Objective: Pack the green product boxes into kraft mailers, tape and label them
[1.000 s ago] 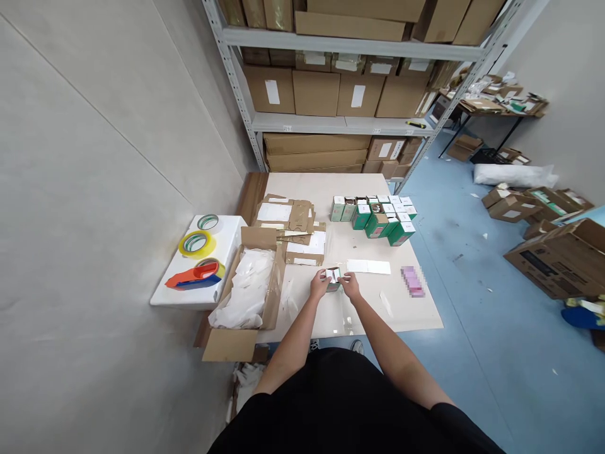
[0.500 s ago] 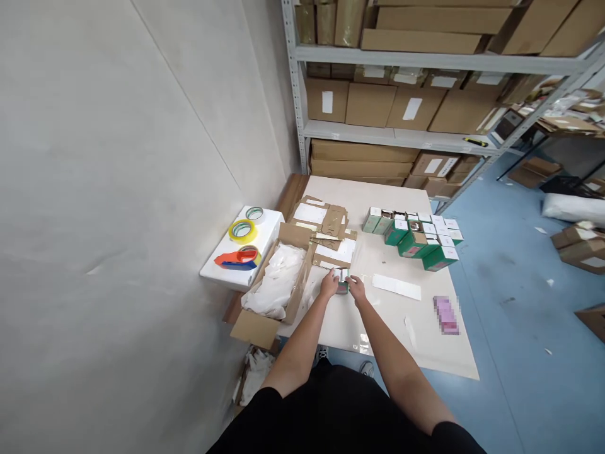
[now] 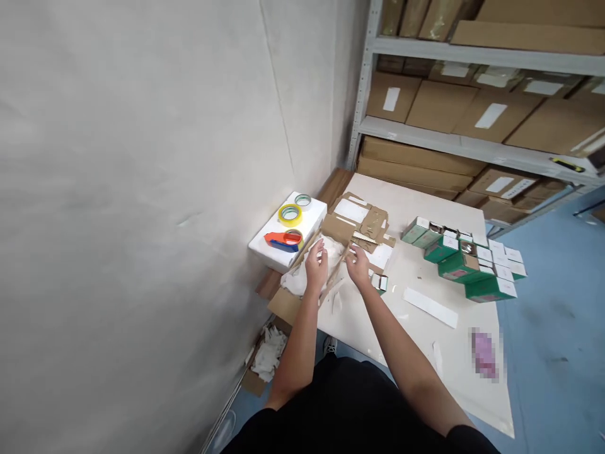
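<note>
My left hand (image 3: 316, 265) is over an open cardboard carton (image 3: 285, 306) filled with crumpled white paper (image 3: 295, 280). Its fingers are apart, and I see nothing held in it. Beside the carton's right wall, my right hand (image 3: 358, 266) is partly open, also with no visible object in it. Whether its fingertips touch the cardboard I cannot tell. Just right of that wrist stands a small green-and-white box (image 3: 379, 284) with its top open, partly hidden by my forearm.
Tape rolls (image 3: 290, 215) and an orange-and-blue tape dispenser (image 3: 283, 241) lie on a white foam box (image 3: 265, 243). Flattened cardboard (image 3: 375, 224) is behind the carton. Several green boxes (image 3: 486, 290) stand at the right, near a white strip (image 3: 431, 307). A loaded shelf (image 3: 425, 139) rises behind.
Both hands have left the small green box and moved left to the paper-filled carton, their fingers opening. The small box stays on the table. The view has turned left.
</note>
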Motion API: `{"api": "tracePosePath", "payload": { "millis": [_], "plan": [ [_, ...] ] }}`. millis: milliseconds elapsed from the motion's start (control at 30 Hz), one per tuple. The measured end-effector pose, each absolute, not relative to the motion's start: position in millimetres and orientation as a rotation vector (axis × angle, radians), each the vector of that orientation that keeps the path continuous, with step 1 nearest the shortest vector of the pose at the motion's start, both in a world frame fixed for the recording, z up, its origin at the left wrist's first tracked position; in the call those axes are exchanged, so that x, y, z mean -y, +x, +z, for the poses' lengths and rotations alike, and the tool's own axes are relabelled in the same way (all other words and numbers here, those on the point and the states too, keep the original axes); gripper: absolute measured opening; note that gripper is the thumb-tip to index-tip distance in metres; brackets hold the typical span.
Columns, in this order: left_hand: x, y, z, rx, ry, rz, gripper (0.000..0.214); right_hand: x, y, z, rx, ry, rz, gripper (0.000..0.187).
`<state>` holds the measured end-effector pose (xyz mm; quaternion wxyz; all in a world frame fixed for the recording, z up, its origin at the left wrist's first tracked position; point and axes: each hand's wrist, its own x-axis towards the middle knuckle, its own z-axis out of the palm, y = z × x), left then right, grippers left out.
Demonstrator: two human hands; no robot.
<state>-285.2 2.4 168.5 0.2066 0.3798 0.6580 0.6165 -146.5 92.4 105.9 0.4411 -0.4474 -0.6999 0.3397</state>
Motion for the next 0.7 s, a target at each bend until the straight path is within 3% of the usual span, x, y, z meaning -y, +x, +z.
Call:
{"api": "tracePosePath", "payload": {
  "millis": [200, 367, 700],
  "plan": [
    [56.9, -355.5, 169.1, -1.959, 0.815, 1.853, 0.045, -89.8, -279.8, 122.1, 2.147, -0.779, 0.927, 0.042],
    [102.8, -394.6, 159.8, -2.064, 0.629, 1.907, 0.049, -85.2, -354.1, 119.1, 2.458, -0.718, 0.740, 0.039],
    [116.2, -403.2, 169.2, -2.052, 0.524, 1.993, 0.048, -69.7, -338.9, 116.2, 2.419, -0.858, 0.436, 0.021]
  ]
}}
